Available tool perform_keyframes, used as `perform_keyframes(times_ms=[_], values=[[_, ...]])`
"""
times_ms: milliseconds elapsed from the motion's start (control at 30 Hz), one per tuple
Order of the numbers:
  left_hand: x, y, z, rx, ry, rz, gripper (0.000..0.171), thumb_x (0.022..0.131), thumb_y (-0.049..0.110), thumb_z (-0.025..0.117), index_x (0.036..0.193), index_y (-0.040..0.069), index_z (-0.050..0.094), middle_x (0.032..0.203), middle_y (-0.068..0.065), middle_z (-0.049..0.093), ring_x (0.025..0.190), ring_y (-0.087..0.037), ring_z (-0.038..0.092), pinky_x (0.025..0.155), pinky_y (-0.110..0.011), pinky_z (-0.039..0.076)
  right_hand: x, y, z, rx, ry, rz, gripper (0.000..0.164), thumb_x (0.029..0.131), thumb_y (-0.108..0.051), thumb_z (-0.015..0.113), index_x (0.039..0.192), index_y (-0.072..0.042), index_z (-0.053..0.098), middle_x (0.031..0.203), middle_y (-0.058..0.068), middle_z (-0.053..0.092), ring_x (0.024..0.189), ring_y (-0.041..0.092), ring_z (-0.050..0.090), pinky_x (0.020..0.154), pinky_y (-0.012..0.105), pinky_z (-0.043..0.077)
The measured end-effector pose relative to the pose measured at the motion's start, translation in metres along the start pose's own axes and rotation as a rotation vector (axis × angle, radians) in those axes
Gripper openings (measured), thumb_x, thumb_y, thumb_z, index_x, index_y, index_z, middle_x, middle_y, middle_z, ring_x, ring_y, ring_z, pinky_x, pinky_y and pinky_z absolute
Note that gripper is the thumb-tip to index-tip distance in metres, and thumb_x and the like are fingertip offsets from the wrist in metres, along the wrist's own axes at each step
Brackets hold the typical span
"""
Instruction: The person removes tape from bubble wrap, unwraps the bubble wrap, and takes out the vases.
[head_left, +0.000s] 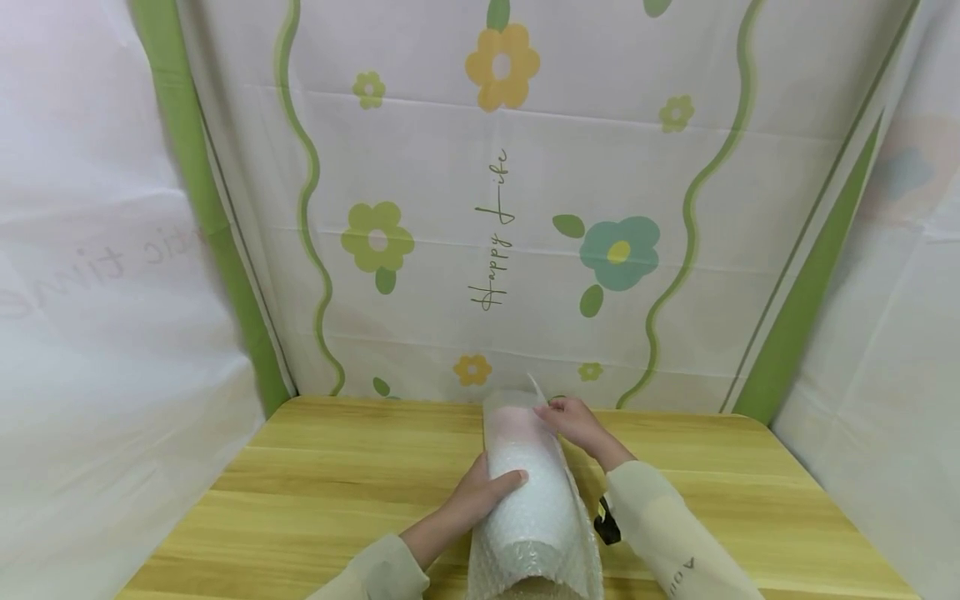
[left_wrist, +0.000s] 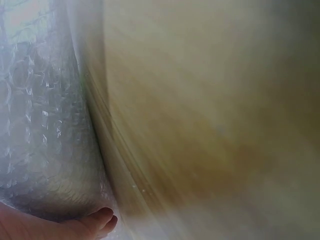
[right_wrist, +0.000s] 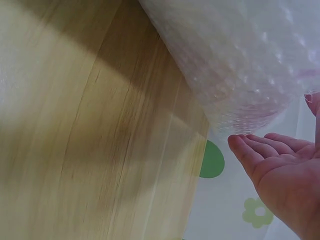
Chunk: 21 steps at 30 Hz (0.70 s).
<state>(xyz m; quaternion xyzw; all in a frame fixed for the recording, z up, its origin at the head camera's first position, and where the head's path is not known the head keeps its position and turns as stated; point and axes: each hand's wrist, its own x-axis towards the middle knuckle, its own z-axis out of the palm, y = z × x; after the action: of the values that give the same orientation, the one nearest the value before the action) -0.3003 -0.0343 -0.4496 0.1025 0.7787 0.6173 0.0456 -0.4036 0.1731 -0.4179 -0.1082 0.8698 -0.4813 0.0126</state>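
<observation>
A roll-shaped bundle in clear bubble wrap point(head_left: 532, 500) lies on the table, pointing away from me. White and pale pink show through the wrap; what is inside is hidden. My left hand point(head_left: 483, 490) grips its left side, thumb across the top. In the left wrist view, fingertips point(left_wrist: 102, 220) press against the bubbly plastic. At the far right end is my right hand point(head_left: 576, 423), beside a thin whitish strip point(head_left: 537, 388) that sticks up. The right wrist view has this hand's fingers point(right_wrist: 265, 150) nearly straight near the wrap's end, with the thumb apart from them.
The wood-grain table point(head_left: 337, 475) reaches back to a white flower-printed cloth point(head_left: 427, 167). More cloth hangs at the left point(head_left: 97, 333) and right. A small black object point(head_left: 607, 523) shows beside the right sleeve. Loose wrap spreads towards the front.
</observation>
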Motion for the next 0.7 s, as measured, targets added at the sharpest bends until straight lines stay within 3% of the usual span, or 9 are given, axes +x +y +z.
perform_keyframes(times_ms=[100, 300, 400, 567, 700], values=[[-0.0005, 0.0008, 0.0002, 0.012, 0.005, -0.002, 0.084, 0.086, 0.043, 0.068, 0.145, -0.005, 0.031, 0.127, -0.019, 0.052, 0.111, -0.034, 0.053, 0.09, -0.053, 0.046, 0.0016, 0.001, 0.0016, -0.015, 0.003, 0.0, 0.067, 0.097, -0.036, 0.059, 0.134, 0.017, 0.044, 0.135, 0.033, 0.048, 0.124, 0.044, 0.047, 0.098, 0.051, 0.043], [-0.0008, 0.0007, 0.0007, 0.007, 0.004, -0.004, 0.082, 0.086, 0.041, 0.068, 0.144, -0.004, 0.032, 0.126, -0.018, 0.053, 0.11, -0.034, 0.053, 0.09, -0.052, 0.046, 0.0034, 0.0012, 0.0053, -0.007, 0.027, -0.023, 0.047, 0.093, -0.027, 0.066, 0.12, 0.012, 0.06, 0.117, 0.025, 0.062, 0.109, 0.037, 0.059, 0.084, 0.044, 0.053], [-0.0004, 0.0005, 0.0009, 0.012, 0.01, -0.004, 0.083, 0.086, 0.042, 0.068, 0.145, -0.004, 0.032, 0.128, -0.019, 0.052, 0.113, -0.034, 0.052, 0.092, -0.053, 0.044, 0.0036, 0.0003, 0.0061, 0.001, 0.034, -0.024, 0.042, 0.092, -0.021, 0.066, 0.118, 0.012, 0.061, 0.116, 0.025, 0.062, 0.11, 0.038, 0.058, 0.084, 0.043, 0.053], [-0.0005, 0.002, 0.0009, 0.01, 0.01, -0.003, 0.082, 0.086, 0.042, 0.068, 0.144, -0.004, 0.032, 0.127, -0.018, 0.052, 0.112, -0.033, 0.052, 0.093, -0.052, 0.044, 0.0038, -0.0008, 0.0055, -0.019, 0.048, -0.022, 0.048, 0.09, -0.015, 0.065, 0.124, 0.017, 0.054, 0.123, 0.033, 0.056, 0.116, 0.044, 0.053, 0.09, 0.047, 0.049], [-0.0012, 0.0023, 0.0008, 0.0, 0.001, -0.007, 0.081, 0.087, 0.042, 0.068, 0.144, -0.003, 0.032, 0.126, -0.017, 0.053, 0.111, -0.032, 0.053, 0.091, -0.051, 0.045, 0.0037, -0.0004, 0.0053, -0.035, 0.042, -0.024, 0.044, 0.089, -0.012, 0.065, 0.122, 0.015, 0.057, 0.12, 0.03, 0.059, 0.114, 0.042, 0.055, 0.088, 0.045, 0.051]])
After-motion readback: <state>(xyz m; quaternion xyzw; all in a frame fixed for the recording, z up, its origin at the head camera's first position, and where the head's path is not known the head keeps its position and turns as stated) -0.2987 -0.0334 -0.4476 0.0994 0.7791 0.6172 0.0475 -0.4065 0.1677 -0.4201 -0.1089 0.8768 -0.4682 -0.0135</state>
